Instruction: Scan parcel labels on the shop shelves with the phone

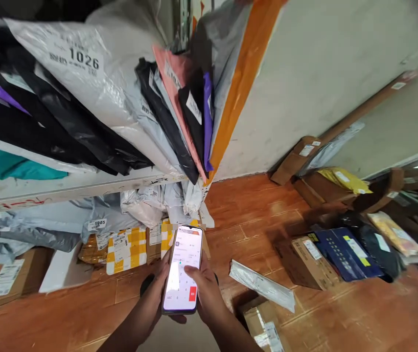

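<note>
A smartphone [179, 298] is held upright at the lower middle, its lit screen showing a number keypad with a red key. My left hand [155, 296] wraps round the phone's left edge, with fingertips showing below it. My right hand [207, 291] grips the right edge, and its thumb reaches over the keypad. Just beyond the phone, a yellow-and-white checked parcel [131, 249] lies on the floor under the shelf. The fingers behind the phone are mostly hidden.
A shelf [84, 188] of bagged parcels, among them a white bag [95, 73] marked 1026, stands ahead on the left. On the tiled floor [238, 210] lie a long silver packet [262, 284], a cardboard box [262, 318] and a blue box [344, 254]. A long carton [366, 105] leans on the wall.
</note>
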`<state>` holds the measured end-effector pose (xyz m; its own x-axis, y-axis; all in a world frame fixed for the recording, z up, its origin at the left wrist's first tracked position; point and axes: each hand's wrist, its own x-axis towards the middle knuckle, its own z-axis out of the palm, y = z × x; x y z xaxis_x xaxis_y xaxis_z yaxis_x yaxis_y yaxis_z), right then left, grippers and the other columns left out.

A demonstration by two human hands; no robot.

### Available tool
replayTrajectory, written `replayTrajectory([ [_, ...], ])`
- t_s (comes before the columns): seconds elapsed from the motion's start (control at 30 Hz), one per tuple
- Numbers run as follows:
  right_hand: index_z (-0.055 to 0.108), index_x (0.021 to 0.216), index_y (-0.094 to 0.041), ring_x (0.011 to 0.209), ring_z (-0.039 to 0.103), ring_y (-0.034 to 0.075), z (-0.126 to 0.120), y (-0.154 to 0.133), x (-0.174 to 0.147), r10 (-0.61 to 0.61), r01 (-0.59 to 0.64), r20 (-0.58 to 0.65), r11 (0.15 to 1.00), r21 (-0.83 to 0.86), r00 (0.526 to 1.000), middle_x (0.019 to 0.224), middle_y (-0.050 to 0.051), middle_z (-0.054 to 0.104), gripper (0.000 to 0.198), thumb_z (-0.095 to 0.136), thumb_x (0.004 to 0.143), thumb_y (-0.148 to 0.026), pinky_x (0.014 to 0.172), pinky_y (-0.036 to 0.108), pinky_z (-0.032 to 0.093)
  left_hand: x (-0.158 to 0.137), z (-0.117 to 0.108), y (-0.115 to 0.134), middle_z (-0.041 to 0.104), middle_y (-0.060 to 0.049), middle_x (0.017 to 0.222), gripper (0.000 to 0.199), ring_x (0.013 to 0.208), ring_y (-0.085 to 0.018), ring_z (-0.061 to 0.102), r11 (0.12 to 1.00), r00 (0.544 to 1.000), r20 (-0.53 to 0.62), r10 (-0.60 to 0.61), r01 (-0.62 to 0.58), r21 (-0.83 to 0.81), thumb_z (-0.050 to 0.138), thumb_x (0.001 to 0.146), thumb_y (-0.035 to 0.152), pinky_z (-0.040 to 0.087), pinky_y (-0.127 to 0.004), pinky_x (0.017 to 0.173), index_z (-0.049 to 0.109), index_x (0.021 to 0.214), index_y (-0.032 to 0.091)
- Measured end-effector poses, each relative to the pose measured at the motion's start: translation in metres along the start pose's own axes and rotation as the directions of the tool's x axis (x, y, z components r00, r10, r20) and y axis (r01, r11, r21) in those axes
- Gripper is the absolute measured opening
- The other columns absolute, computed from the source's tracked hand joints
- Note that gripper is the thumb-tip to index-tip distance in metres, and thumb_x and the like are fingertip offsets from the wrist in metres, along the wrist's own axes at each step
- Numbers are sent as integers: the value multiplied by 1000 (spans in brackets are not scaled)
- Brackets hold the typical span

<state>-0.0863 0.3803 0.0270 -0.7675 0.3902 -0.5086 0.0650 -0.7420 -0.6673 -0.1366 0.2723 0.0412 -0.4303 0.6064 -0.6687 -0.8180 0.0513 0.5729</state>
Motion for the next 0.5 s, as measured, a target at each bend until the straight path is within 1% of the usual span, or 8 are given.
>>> replayTrajectory([
  [0.07,49,119,-23,73,65,20,3,-6,-6,-42,42,-1,999,-9,999,84,0,76,68,76,57,-25,68,30,50,-9,9,6,48,-14,140,88,81,-29,67,995,999,-4,38,-37,88,51,78,68,52,-32,42,9,150,37],
  [0.13,48,119,-23,69,65,20,7,-12,-9,-64,64,16,998,-3,998,81,-1,76,67,74,58,-27,63,30,49,-14,16,12,42,-12,146,90,89,-31,66,989,996,11,92,-92,117,49,76,72,52,-31,42,9,150,38],
  [0.23,49,117,-24,63,63,18,15,-20,-10,-87,86,40,996,19,995,78,-3,75,62,69,58,-28,58,27,48,-18,23,19,37,-10,150,96,102,-35,62,984,989,35,144,-146,104,53,72,74,51,-29,41,10,150,37],
  [0.3,50,115,-25,65,64,17,20,-23,-8,-110,109,40,994,27,993,82,-3,75,60,68,58,-26,60,27,48,-18,26,22,35,-8,152,103,109,-35,59,984,986,3,167,-167,67,60,67,73,52,-27,44,14,150,35],
  [0.37,53,112,-25,68,64,18,23,-27,-6,-131,130,45,991,20,990,85,-2,75,57,69,57,-26,62,27,49,-17,26,23,35,-6,152,106,114,-33,57,982,981,-37,189,-189,18,67,63,70,54,-26,51,18,150,33],
  [0.43,56,108,-24,69,64,19,25,-31,-5,-145,145,63,989,2,987,85,-1,74,54,72,57,-27,60,28,47,-16,26,24,36,-5,151,103,114,-31,56,980,980,-27,198,-198,-6,67,65,67,55,-26,53,18,150,34],
  [0.5,57,105,-23,72,64,19,26,-36,-7,-155,157,89,987,-18,984,86,-1,73,51,74,58,-26,60,28,46,-17,26,26,37,-6,151,96,109,-31,59,981,980,29,194,-195,16,61,72,66,55,-29,51,13,150,36],
])
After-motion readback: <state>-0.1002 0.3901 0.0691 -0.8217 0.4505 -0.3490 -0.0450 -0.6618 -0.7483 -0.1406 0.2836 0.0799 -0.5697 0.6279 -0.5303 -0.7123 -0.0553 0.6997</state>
